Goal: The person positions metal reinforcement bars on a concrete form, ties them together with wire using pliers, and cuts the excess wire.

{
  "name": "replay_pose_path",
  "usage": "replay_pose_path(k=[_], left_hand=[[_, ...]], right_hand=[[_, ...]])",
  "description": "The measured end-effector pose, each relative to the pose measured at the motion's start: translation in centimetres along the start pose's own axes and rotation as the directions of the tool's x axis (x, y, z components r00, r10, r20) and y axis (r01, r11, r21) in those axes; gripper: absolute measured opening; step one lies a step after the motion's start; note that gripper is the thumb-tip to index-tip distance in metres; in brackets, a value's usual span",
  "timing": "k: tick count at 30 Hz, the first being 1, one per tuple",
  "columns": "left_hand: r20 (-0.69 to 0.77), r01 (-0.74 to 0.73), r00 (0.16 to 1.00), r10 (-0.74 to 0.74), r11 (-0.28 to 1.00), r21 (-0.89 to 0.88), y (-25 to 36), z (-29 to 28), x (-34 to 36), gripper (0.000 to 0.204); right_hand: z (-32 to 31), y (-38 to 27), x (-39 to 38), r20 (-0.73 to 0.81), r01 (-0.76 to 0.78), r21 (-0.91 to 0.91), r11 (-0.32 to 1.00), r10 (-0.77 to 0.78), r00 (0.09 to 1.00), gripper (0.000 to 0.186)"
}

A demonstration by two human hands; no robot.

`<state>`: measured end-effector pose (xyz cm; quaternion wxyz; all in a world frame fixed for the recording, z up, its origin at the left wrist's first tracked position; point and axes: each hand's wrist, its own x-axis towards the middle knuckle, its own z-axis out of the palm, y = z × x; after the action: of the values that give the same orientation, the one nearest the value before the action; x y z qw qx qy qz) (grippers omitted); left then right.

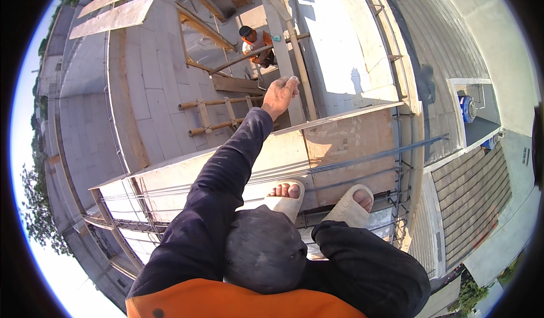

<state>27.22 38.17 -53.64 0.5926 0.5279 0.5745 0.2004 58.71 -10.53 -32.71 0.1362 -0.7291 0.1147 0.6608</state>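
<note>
My left hand [277, 98] reaches forward past the board's top edge, its fingers curled and pinched together. Whatever they may hold is too small to make out. In the view it overlaps a long grey upright board [276, 35] beside a bamboo pole [301, 74]; I cannot tell whether it touches either. Below my left arm [212, 188] runs a wooden formwork panel [226, 171], with thin steel bars [362, 158] along its near side. My right hand is out of sight; a bent dark sleeve or trouser leg [368, 261] shows at lower right.
Far below, another person [256, 45] in an orange vest crouches among timber. Bamboo rungs [218, 105] and diagonal wooden props [204, 23] stand by the block wall [153, 91]. My sandals [289, 205] rest close to the rebar [399, 176]. A tiled roof [470, 199] lies at right.
</note>
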Motion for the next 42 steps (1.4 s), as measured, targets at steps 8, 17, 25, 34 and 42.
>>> replay_pose_path(k=[8,17,25,34,42], left_hand=[[-0.334,0.308,0.914,-0.23,0.929,0.203,-11.2,-15.8,-0.1,0.041],[-0.039,0.161,0.98,-0.193,0.674,0.721,-10.7,-10.0,0.3,0.069],[0.107,-0.015,0.986,-0.127,0.571,0.821,-10.4,-5.1,2.9,0.081],[0.31,-0.22,0.947,-0.08,0.542,0.811,-7.6,-2.5,4.9,0.034],[-0.069,-0.202,0.959,0.276,0.831,0.518,-1.2,-13.5,4.3,0.041]], right_hand=[[-1.0,-0.6,3.5,-0.093,0.103,0.053,0.993,-0.098,0.991,0.058],[-1.6,1.4,12.9,-0.378,0.224,-0.44,0.87,-0.405,0.833,0.051],[0.7,1.7,15.5,-0.308,0.184,-0.485,0.855,-0.364,0.879,0.044],[0.1,1.1,15.1,-0.246,0.198,-0.528,0.826,-0.372,0.895,0.041],[0.6,1.2,15.3,-0.303,0.302,-0.669,0.679,-0.62,0.724,0.035]])
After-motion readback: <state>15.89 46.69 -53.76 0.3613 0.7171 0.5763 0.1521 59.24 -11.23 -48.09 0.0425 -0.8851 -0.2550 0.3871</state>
